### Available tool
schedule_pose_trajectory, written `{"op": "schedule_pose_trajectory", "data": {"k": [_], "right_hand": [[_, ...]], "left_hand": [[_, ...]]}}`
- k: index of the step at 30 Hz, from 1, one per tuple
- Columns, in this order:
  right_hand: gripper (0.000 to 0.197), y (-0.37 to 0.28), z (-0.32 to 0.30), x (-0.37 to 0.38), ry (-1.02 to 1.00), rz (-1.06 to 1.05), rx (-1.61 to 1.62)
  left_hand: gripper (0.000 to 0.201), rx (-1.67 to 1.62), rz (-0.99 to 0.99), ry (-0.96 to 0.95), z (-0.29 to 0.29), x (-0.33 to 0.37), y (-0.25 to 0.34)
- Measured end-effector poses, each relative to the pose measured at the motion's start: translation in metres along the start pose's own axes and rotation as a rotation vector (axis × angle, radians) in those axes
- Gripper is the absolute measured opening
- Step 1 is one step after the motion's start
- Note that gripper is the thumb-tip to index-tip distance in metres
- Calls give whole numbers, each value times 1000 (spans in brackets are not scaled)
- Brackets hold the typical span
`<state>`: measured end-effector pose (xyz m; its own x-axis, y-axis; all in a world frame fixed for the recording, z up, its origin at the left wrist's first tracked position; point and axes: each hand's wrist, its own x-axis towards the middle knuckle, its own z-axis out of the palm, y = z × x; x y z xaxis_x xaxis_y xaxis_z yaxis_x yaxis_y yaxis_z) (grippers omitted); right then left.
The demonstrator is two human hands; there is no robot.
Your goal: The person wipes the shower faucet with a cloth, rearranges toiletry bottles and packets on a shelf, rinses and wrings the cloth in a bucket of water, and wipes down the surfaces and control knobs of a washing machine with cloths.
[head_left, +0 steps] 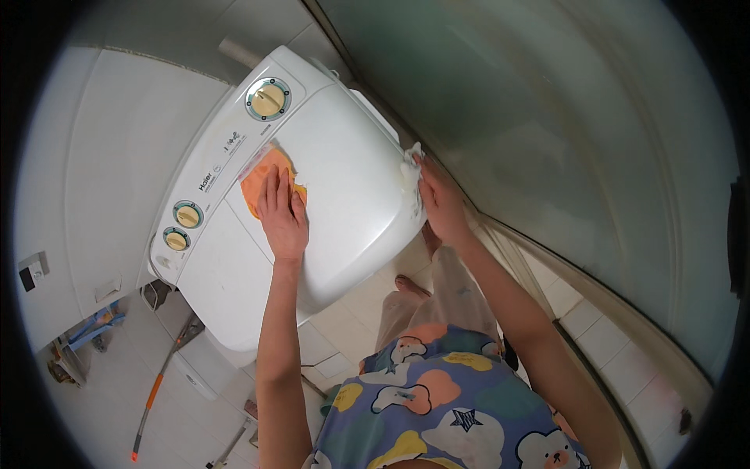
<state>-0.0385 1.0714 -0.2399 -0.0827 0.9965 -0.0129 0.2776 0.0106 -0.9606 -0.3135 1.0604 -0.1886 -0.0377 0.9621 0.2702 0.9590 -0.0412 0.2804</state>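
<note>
A white twin-tub washing machine (344, 195) with round yellow dials fills the middle of the view. My left hand (283, 215) lies flat, palm down, on an orange cloth (262, 178) pressed against the machine's white lid near the control panel. My right hand (439, 203) rests on the lid's right edge, fingers closed around a small white rag or tissue (411, 160) held against that edge. Both forearms reach up from below.
A frosted glass partition (562, 141) runs close along the right. White tiled wall (117, 156) and a wall socket (33, 272) lie left. On the tiled floor are an orange-handled mop (152, 391) and a small rack (86, 332).
</note>
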Motion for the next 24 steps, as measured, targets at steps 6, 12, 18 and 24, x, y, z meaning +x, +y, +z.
{"op": "schedule_pose_trajectory", "data": {"k": [6,12,18,24], "right_hand": [[47,-7,11,-76,116,66,-53],[45,-13,15,-59,262,-71,-75],[49,-10,74,-120,259,-330,-147],[47,-24,99,-128,-34,-688,-309]], "left_hand": [[41,67,64,140,0,-7,-2],[35,-44,39,234,-21,-42,-5],[35,-82,-170,240,-55,-160,-31],[37,31,-272,218,-60,-216,-62]]}}
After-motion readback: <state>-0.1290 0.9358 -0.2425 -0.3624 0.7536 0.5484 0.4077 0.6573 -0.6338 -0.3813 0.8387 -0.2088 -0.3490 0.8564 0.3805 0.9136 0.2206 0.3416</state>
